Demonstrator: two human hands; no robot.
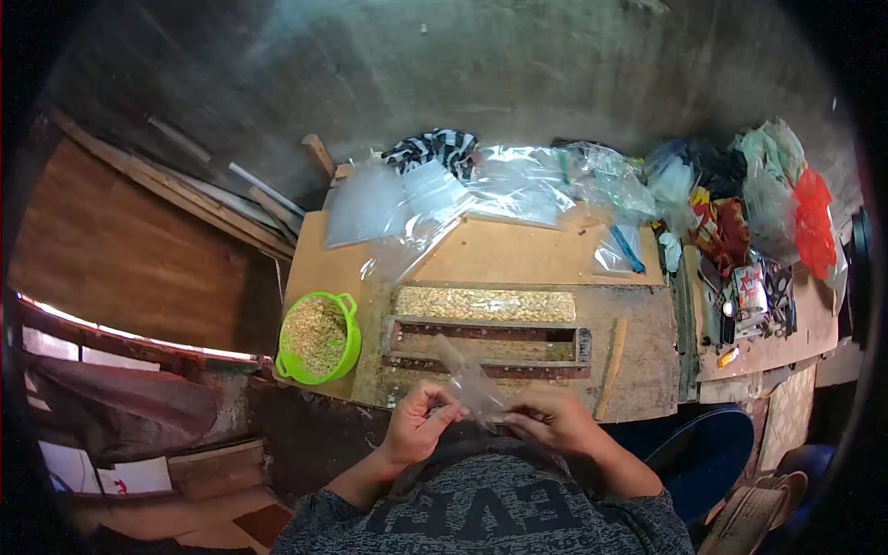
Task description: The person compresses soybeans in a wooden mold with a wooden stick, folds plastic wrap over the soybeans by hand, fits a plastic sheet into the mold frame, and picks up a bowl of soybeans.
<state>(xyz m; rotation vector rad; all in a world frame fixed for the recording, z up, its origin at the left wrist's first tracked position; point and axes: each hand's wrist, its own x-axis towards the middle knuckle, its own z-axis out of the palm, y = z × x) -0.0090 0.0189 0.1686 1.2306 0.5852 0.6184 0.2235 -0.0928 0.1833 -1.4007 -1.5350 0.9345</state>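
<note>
A clear plastic bag (474, 384) is stretched between my two hands at the table's front edge. My left hand (421, 424) pinches its left side, and my right hand (552, 421) pinches its right side. Just beyond them lies an empty rectangular wooden frame (481, 326). Behind the frame, a long clear pack filled with pale nuts or kernels (486, 304) lies flat. To the left stands a green basket (354, 335) holding more loose pale pieces. A wooden stick (612, 368) rests on the board to the right of the frame.
Clear plastic sheets (370, 208) lie at the back left. A blue tool (628, 250) sits on plastic at the back right. Plastic bags, including a red one (814, 225), and small tools crowd the right side. A wall (518, 83) rises behind.
</note>
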